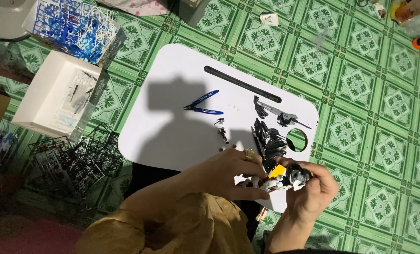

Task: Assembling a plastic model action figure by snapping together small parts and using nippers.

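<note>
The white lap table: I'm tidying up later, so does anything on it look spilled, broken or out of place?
Nothing looks damaged or spilled. Loose black parts lie scattered by the round hole of the white table, blue-handled nippers lie open, and both hands hold a small model.

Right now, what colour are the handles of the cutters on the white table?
Blue, on the cutters; head view.

Blue-handled nippers [204, 104] on the white lap table [172, 75], open white box [55, 96], green patterned floor [360, 84].
</note>
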